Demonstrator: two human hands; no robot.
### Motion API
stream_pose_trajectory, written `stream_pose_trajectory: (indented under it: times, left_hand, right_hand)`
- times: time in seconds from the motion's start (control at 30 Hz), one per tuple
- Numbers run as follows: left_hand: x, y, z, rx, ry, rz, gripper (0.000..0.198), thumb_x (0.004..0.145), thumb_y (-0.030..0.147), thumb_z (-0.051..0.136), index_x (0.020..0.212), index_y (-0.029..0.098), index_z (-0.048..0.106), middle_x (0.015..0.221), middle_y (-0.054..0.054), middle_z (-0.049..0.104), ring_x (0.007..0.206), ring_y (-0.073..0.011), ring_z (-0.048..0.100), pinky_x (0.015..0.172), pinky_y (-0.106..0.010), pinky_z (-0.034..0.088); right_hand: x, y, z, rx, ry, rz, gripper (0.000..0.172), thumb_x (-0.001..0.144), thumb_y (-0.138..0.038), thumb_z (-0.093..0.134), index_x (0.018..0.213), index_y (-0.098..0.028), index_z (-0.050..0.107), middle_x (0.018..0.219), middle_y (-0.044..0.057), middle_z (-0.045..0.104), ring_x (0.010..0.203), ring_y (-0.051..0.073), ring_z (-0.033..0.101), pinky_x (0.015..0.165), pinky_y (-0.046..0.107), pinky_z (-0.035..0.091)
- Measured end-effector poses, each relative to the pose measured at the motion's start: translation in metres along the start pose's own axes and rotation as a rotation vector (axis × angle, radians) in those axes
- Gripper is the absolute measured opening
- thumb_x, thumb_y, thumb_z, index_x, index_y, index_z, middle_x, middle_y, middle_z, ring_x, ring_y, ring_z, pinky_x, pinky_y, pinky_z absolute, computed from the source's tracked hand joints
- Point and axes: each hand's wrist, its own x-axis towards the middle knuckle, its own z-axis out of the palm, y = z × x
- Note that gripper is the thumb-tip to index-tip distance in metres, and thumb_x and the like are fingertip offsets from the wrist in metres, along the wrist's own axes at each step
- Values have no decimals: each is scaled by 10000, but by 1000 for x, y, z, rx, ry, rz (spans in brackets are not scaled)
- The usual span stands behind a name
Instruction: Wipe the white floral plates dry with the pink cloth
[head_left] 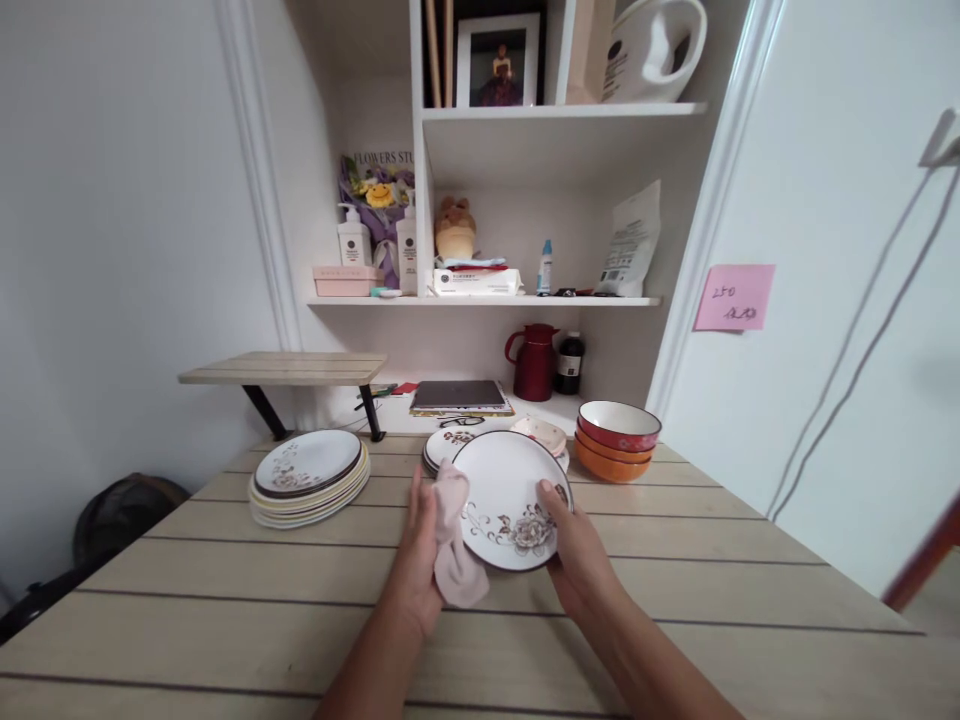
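Note:
I hold a white plate (507,490) with a brown floral pattern and dark rim, tilted up above the wooden table (675,560). My right hand (574,550) grips the plate's right edge, thumb on its face. My left hand (418,555) is closed on a pale pink cloth (454,545), pressed against the plate's left edge. A short stack of similar plates (444,447) lies just behind the held plate. A taller stack of plates (309,475) sits to the left.
Stacked red and orange bowls (616,438) stand at the right back, a small pink dish (541,433) beside them. A low wooden riser (289,370), tablet (457,396), red jug (534,362) and dark bottle (570,364) sit behind. Shelves above hold bottles and packets.

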Motion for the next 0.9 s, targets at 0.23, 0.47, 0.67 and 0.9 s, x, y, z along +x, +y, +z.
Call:
stream_pose_trajectory:
  times: [0.23, 0.47, 0.67, 0.9]
  left_hand:
    - [-8, 7, 5, 161, -95, -24, 667, 748, 374, 714, 1343, 203, 467, 1258, -144, 613, 1091, -264, 618, 959, -373, 467]
    - [-4, 0, 0, 291, 14, -1, 598, 677, 366, 772, 1187, 123, 578, 1031, -154, 710, 897, -254, 683, 818, -359, 522]
    - [-10, 11, 6, 523, 27, 103, 503, 674, 409, 759, 1071, 128, 628, 1018, -134, 710, 866, -234, 674, 784, -324, 516]
    - [-19, 12, 16, 741, -66, 141, 440, 712, 404, 724, 1066, 152, 652, 1057, -113, 703, 864, -217, 659, 788, -305, 507]
  right_hand:
    - [-4, -3, 0, -120, -149, -81, 495, 755, -434, 695, 1161, -160, 619, 1048, 99, 720, 998, 259, 659, 863, 390, 535]
    - [-2, -6, -2, -177, -244, 41, 463, 757, -379, 696, 1151, -149, 616, 1033, 109, 722, 932, 259, 674, 819, 388, 535]
    - [-4, -29, -7, -248, -386, 0, 536, 704, -306, 746, 1206, -213, 583, 1047, 67, 716, 880, 231, 676, 788, 359, 528]
    - [-8, -44, -11, -346, -334, -30, 451, 673, -351, 775, 1074, -189, 649, 895, 60, 734, 711, 191, 664, 612, 276, 507]
